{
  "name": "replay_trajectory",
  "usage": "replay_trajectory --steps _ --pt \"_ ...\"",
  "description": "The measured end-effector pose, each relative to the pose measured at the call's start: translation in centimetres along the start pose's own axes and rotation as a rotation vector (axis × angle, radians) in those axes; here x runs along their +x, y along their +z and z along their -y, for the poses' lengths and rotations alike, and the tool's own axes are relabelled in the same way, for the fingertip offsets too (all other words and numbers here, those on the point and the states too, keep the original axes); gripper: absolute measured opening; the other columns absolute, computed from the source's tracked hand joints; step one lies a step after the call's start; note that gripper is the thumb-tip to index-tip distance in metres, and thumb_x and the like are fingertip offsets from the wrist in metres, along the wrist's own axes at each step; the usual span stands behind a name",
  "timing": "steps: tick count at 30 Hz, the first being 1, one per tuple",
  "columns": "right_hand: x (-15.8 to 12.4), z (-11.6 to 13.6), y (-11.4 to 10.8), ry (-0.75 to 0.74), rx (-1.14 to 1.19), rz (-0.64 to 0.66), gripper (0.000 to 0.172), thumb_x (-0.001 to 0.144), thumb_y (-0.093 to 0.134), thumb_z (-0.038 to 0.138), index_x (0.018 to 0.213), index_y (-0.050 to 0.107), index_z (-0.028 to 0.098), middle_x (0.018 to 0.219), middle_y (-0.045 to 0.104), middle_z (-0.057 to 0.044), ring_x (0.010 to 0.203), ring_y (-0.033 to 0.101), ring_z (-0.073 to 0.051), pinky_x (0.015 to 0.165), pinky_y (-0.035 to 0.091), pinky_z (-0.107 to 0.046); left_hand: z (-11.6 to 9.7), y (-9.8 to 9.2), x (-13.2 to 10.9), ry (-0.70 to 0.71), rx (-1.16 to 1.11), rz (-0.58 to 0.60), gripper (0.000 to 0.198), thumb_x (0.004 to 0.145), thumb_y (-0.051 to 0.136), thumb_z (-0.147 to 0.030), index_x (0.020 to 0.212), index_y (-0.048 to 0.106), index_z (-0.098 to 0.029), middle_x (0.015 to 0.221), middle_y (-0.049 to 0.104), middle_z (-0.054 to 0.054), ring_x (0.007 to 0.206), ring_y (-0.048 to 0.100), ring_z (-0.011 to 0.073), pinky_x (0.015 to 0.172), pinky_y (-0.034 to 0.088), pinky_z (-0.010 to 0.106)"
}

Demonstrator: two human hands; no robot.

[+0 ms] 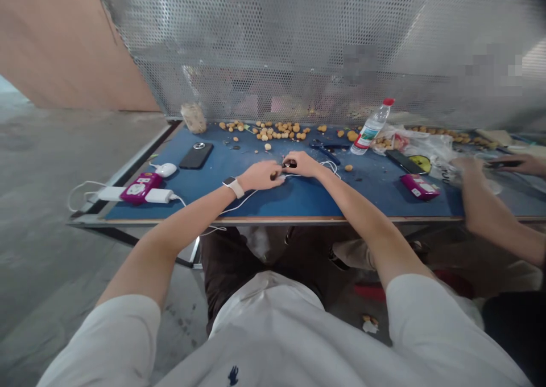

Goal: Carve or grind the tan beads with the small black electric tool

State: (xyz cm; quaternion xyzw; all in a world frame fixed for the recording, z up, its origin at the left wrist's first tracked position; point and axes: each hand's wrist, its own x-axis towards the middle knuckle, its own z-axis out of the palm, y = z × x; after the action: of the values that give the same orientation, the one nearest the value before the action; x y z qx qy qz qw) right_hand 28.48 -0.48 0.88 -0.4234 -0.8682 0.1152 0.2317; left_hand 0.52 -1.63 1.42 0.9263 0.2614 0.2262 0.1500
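My left hand (261,176), with a watch on its wrist, rests on the blue table (298,196) with fingers curled round a small brown piece (273,176). My right hand (300,163) lies just beside it, fingers closed on a small dark object (289,164) that I cannot name. The two hands almost touch. A thin white cable (243,201) runs from under them toward the table's front edge. A loose pile of small tan round pieces (277,130) lies behind the hands along the far side.
A black phone (195,155), white mouse (166,169), magenta box (139,188) and white power bank (111,193) lie left. Blue-handled pliers (324,148), a water bottle (370,128), plastic bags (422,145) and another magenta box (419,186) lie right. Another person's arms (486,205) work at the right. Perforated metal screen (298,51) stands behind.
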Motion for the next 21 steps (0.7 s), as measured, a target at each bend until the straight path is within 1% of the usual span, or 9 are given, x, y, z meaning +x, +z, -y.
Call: replay_trajectory --steps 2,4,8,10,17,19,21 --pt "0.0 0.0 0.0 0.000 0.001 0.005 0.036 0.103 0.081 0.053 0.115 0.092 0.021 0.110 0.085 -0.014 0.097 0.071 -0.030 0.092 0.056 -0.041 -0.8 0.5 -0.2 -0.019 0.037 0.052 0.033 0.103 0.079 -0.048 0.084 0.066 -0.024 0.094 0.069 0.009 0.088 0.065 0.0275 0.091 0.056 0.042" --pt "0.0 -0.2 0.1 -0.008 0.000 0.001 0.035 0.102 0.081 0.051 0.115 0.092 0.021 0.112 0.085 -0.014 0.098 0.072 -0.030 0.093 0.056 -0.042 -0.9 0.8 -0.3 -0.041 0.036 0.067 0.031 0.105 0.080 -0.046 0.087 0.069 -0.024 0.098 0.070 0.010 0.094 0.070 0.0295 0.095 0.057 0.042" --pt "0.0 -0.4 0.2 -0.015 -0.003 -0.006 0.036 0.102 0.083 0.052 0.114 0.092 0.019 0.112 0.085 -0.015 0.099 0.073 -0.031 0.095 0.056 -0.044 -0.2 1.0 -0.2 -0.059 0.003 0.038 0.020 0.107 0.080 -0.040 0.098 0.077 -0.022 0.109 0.074 0.012 0.110 0.074 0.0330 0.105 0.057 0.042" --pt "0.0 -0.4 0.2 -0.012 0.001 -0.007 0.036 0.102 0.084 0.052 0.114 0.092 0.019 0.112 0.085 -0.015 0.099 0.073 -0.031 0.095 0.056 -0.044 0.0 1.1 -0.2 -0.068 -0.001 0.030 0.019 0.107 0.079 -0.040 0.101 0.078 -0.022 0.112 0.076 0.012 0.114 0.075 0.0339 0.108 0.057 0.043" --pt "0.1 -0.3 0.2 0.002 -0.012 0.011 0.036 0.102 0.084 0.050 0.119 0.092 0.019 0.114 0.085 -0.014 0.102 0.073 -0.031 0.095 0.056 -0.042 -0.3 1.4 -0.1 -0.040 0.069 0.043 0.014 0.105 0.076 -0.036 0.109 0.080 -0.023 0.117 0.080 0.013 0.112 0.076 0.0341 0.104 0.059 0.044" --pt "0.2 -0.2 0.2 0.005 -0.015 0.017 0.037 0.101 0.085 0.050 0.121 0.091 0.020 0.115 0.085 -0.014 0.103 0.073 -0.032 0.095 0.057 -0.043 -0.2 1.3 0.0 -0.035 0.076 0.040 0.015 0.105 0.076 -0.037 0.109 0.080 -0.023 0.116 0.080 0.013 0.112 0.077 0.0343 0.104 0.059 0.044" --pt "0.4 0.4 -0.3 0.010 -0.012 0.020 0.039 0.101 0.088 0.051 0.124 0.091 0.019 0.116 0.084 -0.015 0.103 0.074 -0.032 0.096 0.059 -0.045 0.0 1.2 0.0 -0.032 0.068 0.046 0.015 0.104 0.077 -0.038 0.106 0.081 -0.023 0.116 0.081 0.013 0.112 0.077 0.0344 0.104 0.059 0.044"
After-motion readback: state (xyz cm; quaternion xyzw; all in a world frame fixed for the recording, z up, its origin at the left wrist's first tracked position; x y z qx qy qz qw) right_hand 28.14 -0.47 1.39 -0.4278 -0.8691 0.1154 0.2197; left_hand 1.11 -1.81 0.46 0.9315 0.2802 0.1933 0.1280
